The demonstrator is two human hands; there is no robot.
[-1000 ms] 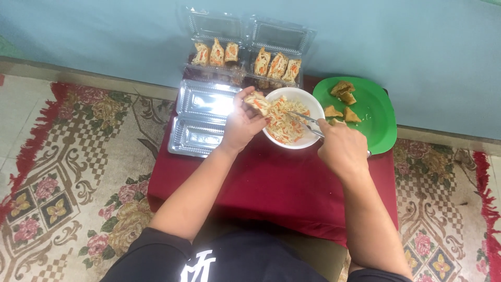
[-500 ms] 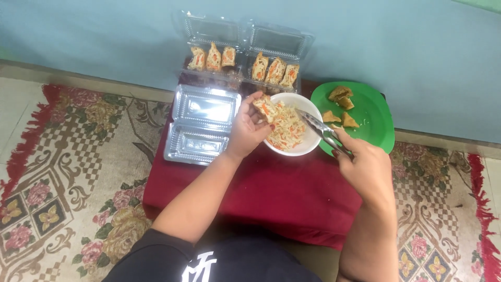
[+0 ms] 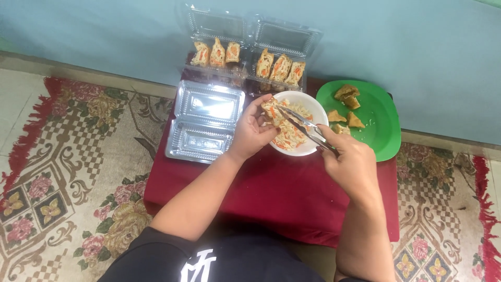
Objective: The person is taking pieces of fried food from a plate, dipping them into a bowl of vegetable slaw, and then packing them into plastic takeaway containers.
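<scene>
I am holding the tofu pocket pinched in my left hand over the white bowl, while my right hand, clamped on tongs, is angling them up-left into it.

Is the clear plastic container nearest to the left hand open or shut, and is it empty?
Open and empty. The clear plastic container lies spread flat, both halves bare, beside the left hand.
</scene>
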